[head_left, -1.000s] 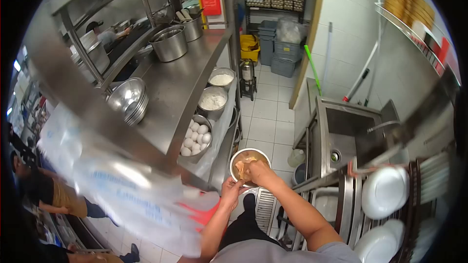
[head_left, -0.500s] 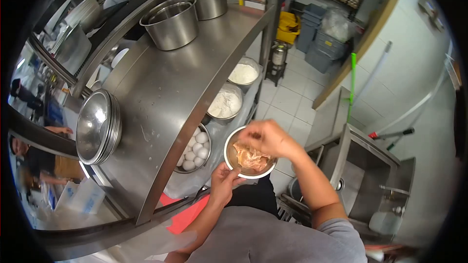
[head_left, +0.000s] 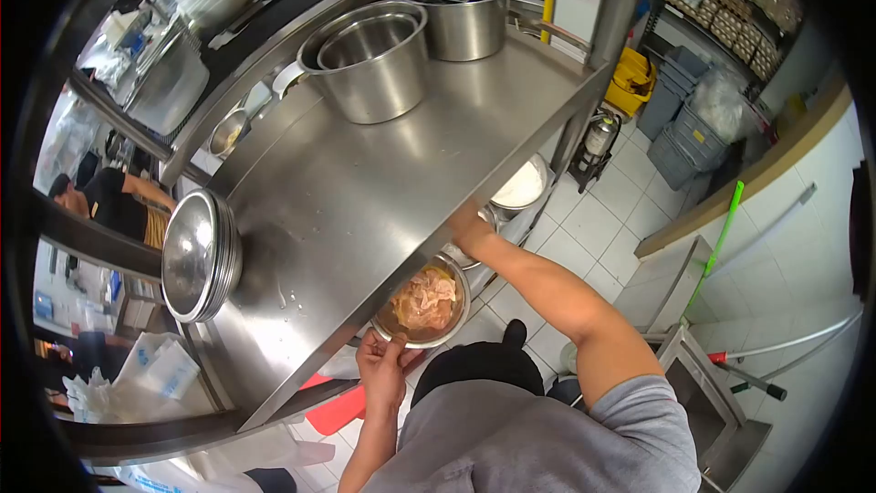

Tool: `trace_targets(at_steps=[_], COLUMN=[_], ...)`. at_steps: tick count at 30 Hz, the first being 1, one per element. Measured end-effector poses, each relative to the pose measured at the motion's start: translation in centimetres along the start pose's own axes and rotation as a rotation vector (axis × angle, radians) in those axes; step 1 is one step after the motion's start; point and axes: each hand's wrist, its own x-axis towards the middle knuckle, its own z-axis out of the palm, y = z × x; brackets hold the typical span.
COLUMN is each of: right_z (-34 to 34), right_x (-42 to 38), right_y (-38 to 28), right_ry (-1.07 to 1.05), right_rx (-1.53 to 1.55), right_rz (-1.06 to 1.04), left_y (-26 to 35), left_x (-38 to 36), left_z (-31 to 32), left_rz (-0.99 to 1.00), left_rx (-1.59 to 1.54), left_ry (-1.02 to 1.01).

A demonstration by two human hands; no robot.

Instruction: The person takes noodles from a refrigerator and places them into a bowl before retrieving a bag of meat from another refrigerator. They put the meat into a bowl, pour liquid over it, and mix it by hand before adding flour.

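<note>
My left hand (head_left: 381,370) grips the near rim of a round metal bowl (head_left: 463,309), thumb over the edge. Inside it lie pieces of raw meat (head_left: 426,298), pinkish and wet, perhaps chicken. The bowl is tilted slightly and lies partly beneath the steel shelf's edge. My right hand (head_left: 471,230) reaches under that shelf, at a bowl of white powder (head_left: 456,257) that shows only in part. Its fingers are hidden by the shelf. Farther along stands a second bowl of white powder (head_left: 524,185).
Above the bowls runs a steel shelf (head_left: 356,192) carrying stacked metal bowls (head_left: 196,256) and large pots (head_left: 374,82). A sink (head_left: 703,383) stands to the right. Grey bins (head_left: 689,141) and a fire extinguisher (head_left: 598,139) are beyond. Another person (head_left: 114,201) is on the far left.
My right hand has left the meat and moved forward under the shelf to the nearer powder bowl. The meat bowl has come closer to the shelf edge, now covering the eggs. My view has shifted.
</note>
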Motion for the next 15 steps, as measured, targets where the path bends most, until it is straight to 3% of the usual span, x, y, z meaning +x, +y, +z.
trace_targets(at_steps=[3, 5, 7, 11, 12, 14, 15], right_z=[0.5, -6.9, -11.9, -15.0, -18.9, -21.3, -21.3], right_x=[0.2, -1.5, -2.1, -2.0, -2.1, -1.5, -1.2], right_y=[0.6, -1.5, -2.9, -3.1, -5.0, -6.5, -6.7], right_ry=[0.014, -0.109, -0.157, 0.119, 0.107, 0.106, 0.112], right_rx=[0.015, 0.055, 0.163, 0.603, 0.814, 0.936, 0.849], right_rz=[-0.008, -0.001, 0.026, 0.175, 0.294, 0.349, 0.288], left_y=[0.1, 1.6, 0.0, 0.5, 0.3, 0.4, 0.2], left_x=[1.1, 1.2, 2.8, 4.3, 4.8, 5.7, 6.2], left_z=[-0.1, 1.0, -0.3, 0.5, 0.7, 1.3, 1.7], left_rz=[-0.001, -0.065, 0.042, 0.02, 0.018, -0.006, -0.01], left_rx=[-0.004, 0.041, -0.03, -0.084, -0.072, -0.1, -0.124], left_ry=[0.091, 0.203, 0.127, 0.115, 0.113, 0.109, 0.067])
